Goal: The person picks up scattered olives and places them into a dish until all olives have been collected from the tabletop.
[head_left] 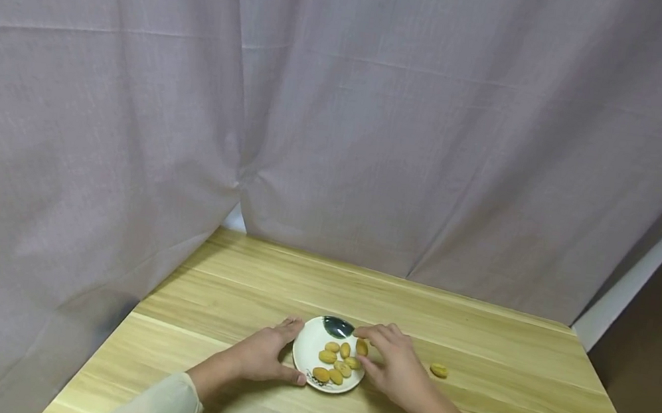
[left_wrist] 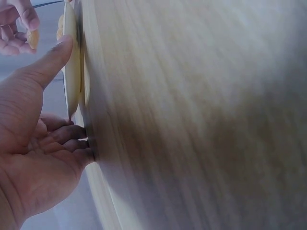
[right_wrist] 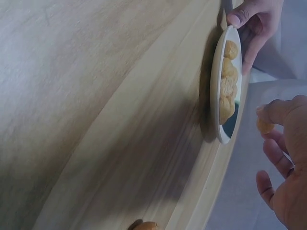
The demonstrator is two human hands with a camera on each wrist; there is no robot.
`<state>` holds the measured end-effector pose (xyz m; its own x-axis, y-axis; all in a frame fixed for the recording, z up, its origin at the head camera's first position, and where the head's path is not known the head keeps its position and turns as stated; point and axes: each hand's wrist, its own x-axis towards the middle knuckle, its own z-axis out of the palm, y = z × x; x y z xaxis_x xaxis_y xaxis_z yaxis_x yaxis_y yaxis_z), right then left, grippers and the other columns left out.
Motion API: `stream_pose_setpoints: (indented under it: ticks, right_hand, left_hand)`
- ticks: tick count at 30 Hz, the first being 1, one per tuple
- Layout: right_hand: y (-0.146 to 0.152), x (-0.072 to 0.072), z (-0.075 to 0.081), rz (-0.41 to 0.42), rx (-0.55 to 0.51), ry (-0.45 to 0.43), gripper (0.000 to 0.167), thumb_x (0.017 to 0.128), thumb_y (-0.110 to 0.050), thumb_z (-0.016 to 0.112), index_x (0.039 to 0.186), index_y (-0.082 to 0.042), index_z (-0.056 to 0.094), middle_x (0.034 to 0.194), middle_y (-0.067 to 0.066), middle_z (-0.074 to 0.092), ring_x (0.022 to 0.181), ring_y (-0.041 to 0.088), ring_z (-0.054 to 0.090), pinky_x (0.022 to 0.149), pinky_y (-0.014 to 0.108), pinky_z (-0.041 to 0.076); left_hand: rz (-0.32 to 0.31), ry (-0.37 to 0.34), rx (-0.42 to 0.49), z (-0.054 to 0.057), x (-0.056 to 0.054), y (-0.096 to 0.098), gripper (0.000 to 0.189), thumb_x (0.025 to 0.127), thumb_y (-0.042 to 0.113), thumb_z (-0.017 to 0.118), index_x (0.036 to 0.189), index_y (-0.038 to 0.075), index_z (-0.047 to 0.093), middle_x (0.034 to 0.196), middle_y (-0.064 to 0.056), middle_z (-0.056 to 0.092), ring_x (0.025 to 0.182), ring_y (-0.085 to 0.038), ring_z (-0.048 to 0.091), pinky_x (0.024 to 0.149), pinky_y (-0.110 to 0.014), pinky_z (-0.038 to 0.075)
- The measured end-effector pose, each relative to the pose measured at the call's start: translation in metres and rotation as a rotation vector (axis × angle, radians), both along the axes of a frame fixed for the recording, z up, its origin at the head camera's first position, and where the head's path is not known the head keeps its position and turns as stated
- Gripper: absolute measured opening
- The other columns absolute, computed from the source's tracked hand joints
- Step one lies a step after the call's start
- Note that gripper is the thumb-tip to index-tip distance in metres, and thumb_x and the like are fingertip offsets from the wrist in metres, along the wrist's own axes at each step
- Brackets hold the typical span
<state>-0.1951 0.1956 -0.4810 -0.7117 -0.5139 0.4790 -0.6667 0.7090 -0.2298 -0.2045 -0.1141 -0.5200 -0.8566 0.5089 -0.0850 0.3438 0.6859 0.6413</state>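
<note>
A small round plate (head_left: 307, 343), white with a dark green patch, lies on the wooden table and holds several yellow-orange oval fruits (head_left: 327, 356). My left hand (head_left: 261, 355) grips the plate's left side, its thumb at the near rim and its fingers farther round; the left wrist view shows the thumb (left_wrist: 60, 55) against the rim. Over the plate's right edge, my right hand (head_left: 396, 365) pinches one oval fruit (head_left: 362, 347) between thumb and fingertips. In the right wrist view that pinched fruit (right_wrist: 265, 126) is held above the plate's level, the other fingers loosely bent.
One more oval fruit (head_left: 438, 370) lies on the wooden table (head_left: 509, 360), right of my right hand. Grey-mauve curtains (head_left: 374, 137) hang along the table's back and left edges. A dark brown panel (head_left: 655, 348) stands beyond the right edge.
</note>
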Motion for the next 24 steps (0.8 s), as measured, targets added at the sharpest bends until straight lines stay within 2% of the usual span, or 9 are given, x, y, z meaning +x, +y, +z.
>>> stream_pose_setpoints:
  ticks: [10, 19, 24]
  right_hand:
    - [-0.014, -0.002, -0.001, 0.046, -0.005, -0.007, 0.054, 0.077, -0.007, 0.099, 0.127, -0.015, 0.077, 0.123, -0.004, 0.081, 0.102, 0.009, 0.065, 0.090, 0.040, 0.056]
    - [-0.022, -0.007, -0.001, 0.024, 0.054, -0.064, 0.050, 0.086, -0.011, 0.095, 0.131, -0.017, 0.074, 0.127, -0.004, 0.080, 0.105, 0.012, 0.066, 0.089, 0.039, 0.058]
    - [-0.025, -0.009, -0.001, 0.018, 0.066, -0.104, 0.050, 0.087, -0.006, 0.093, 0.132, -0.016, 0.074, 0.125, -0.004, 0.080, 0.104, 0.011, 0.065, 0.090, 0.040, 0.060]
  left_hand:
    - [0.003, 0.000, -0.001, -0.001, -0.001, -0.001, 0.121, 0.087, 0.060, 0.089, 0.172, -0.003, 0.031, 0.181, -0.022, 0.029, 0.171, -0.040, 0.026, 0.140, -0.058, 0.025]
    - [0.003, -0.006, 0.002, 0.000, 0.000, 0.000, 0.121, 0.087, 0.061, 0.089, 0.172, -0.002, 0.030, 0.181, -0.022, 0.028, 0.171, -0.040, 0.026, 0.140, -0.058, 0.025]
    - [0.001, -0.011, 0.002, 0.001, 0.000, 0.001, 0.122, 0.087, 0.062, 0.088, 0.172, -0.002, 0.030, 0.181, -0.022, 0.027, 0.171, -0.040, 0.026, 0.140, -0.058, 0.025]
